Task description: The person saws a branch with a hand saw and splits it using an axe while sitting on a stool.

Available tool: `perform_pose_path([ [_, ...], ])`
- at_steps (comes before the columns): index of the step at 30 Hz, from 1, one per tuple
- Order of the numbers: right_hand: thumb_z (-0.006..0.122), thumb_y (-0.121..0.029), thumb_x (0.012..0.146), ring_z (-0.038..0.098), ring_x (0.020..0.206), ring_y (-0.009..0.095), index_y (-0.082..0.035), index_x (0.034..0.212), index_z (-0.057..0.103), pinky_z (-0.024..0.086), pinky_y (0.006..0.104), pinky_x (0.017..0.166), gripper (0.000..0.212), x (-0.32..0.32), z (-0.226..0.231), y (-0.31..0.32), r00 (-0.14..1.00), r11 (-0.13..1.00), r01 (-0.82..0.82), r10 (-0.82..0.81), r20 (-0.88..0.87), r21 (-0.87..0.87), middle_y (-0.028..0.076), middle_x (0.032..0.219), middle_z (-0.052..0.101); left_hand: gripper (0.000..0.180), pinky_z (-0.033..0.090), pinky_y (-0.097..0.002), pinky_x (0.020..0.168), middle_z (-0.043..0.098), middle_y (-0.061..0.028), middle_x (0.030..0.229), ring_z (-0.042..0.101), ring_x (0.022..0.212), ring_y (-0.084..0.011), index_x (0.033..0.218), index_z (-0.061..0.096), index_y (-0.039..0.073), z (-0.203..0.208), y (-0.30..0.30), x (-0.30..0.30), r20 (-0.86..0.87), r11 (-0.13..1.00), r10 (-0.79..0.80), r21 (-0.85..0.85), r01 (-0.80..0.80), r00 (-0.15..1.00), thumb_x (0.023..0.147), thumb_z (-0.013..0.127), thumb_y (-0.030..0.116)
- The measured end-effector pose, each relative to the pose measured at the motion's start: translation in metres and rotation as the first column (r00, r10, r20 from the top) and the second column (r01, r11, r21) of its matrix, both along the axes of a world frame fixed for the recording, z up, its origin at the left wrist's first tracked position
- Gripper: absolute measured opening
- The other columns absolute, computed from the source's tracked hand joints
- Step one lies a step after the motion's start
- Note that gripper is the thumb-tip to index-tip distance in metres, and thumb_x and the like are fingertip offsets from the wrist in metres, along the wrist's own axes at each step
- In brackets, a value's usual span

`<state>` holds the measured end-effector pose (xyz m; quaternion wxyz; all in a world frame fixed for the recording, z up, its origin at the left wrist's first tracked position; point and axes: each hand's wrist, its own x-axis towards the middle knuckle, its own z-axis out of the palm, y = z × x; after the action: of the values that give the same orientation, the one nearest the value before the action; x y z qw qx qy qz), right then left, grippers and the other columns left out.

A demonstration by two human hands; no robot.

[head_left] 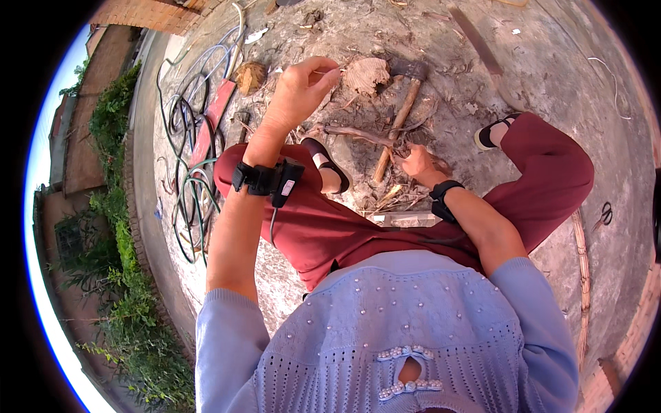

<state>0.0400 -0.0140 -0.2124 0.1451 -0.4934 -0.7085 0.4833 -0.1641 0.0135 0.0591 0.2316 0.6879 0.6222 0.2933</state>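
My left hand (306,86) is raised at the upper middle, its fingers curled and thumb pressed in. A tiny pale bit shows by its fingertips, too small to name. Just right of it lies a rough cut wood block (366,76). Lower down, my right hand (418,165) is closed around one end of a brown, gnarled stick (354,133), which points left. Under the stick lies a hammer-like tool or axe (401,124) with a wooden handle, its dark head beside the block. Wood chips and twigs (394,199) lie near my right hand.
Coiled hoses (186,113) and a reddish board (212,122) lie at the left, by a round wood piece (250,77). A long blade with a handle (476,41) rests at the upper right. Scissors (605,215) and a bound stick bundle (582,275) lie far right.
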Motion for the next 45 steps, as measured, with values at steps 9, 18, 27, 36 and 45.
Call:
perform_pose_path([
  [9,0.065,-0.026,0.071,0.059,0.077,0.036,0.002,0.095,0.059,0.046,0.0398,0.066,0.037,0.006,-0.015,0.035,0.986,0.999,0.014,-0.006,-0.165,0.048,0.023,0.084,0.060,0.025,0.047,-0.0221,0.061,0.062,-0.0069,0.079,0.061,0.075,-0.0112,0.099,0.056,-0.003,-0.132,0.043,0.033,0.203,0.981,0.041,-0.196,0.000,0.978,0.085,0.055,0.018],
  [18,0.068,-0.041,0.069,0.049,0.040,0.017,0.002,0.055,0.056,0.039,0.0321,0.042,0.047,0.006,-0.054,0.143,0.966,0.961,0.209,-0.232,-0.115,-0.183,0.007,0.045,0.050,0.031,0.049,-0.0271,0.064,0.060,-0.0111,0.093,0.061,0.079,-0.0160,0.109,0.050,-0.002,-0.296,0.059,0.051,0.260,0.868,0.225,-0.491,-0.072,0.939,0.082,0.051,0.014],
  [27,0.067,-0.040,0.070,0.056,0.084,0.022,0.002,0.085,0.060,0.045,0.0367,0.067,0.045,0.019,-0.080,0.212,0.946,0.806,0.160,-0.289,0.144,0.569,0.015,0.087,0.058,0.032,0.047,-0.0318,0.072,0.061,-0.0162,0.089,0.060,0.083,-0.0243,0.104,0.053,-0.002,-0.368,0.081,0.088,0.255,0.893,0.092,-0.449,0.034,0.963,0.076,0.052,0.013],
  [36,0.062,-0.024,0.067,0.042,0.113,0.022,-0.011,0.096,0.060,0.022,0.0378,0.104,0.031,-0.006,-0.041,0.242,0.230,0.036,-0.971,0.400,0.887,0.236,0.005,0.101,0.057,0.031,0.047,-0.0350,0.073,0.061,-0.0187,0.091,0.060,0.086,-0.0292,0.100,0.055,-0.002,-0.439,0.060,0.043,0.120,0.768,0.210,-0.634,-0.088,0.970,0.076,0.054,0.018],
  [45,0.055,-0.019,0.069,0.050,0.092,0.018,-0.012,0.083,0.060,0.025,0.0362,0.102,0.016,-0.010,-0.070,0.261,-0.152,-0.385,-0.923,0.342,0.927,-0.009,0.000,0.074,0.057,0.028,0.046,-0.0416,0.074,0.058,-0.0247,0.093,0.057,0.088,-0.0362,0.100,0.053,0.000,-0.495,0.068,-0.004,-0.124,0.701,0.263,-0.656,-0.278,0.957,0.079,0.051,0.018],
])
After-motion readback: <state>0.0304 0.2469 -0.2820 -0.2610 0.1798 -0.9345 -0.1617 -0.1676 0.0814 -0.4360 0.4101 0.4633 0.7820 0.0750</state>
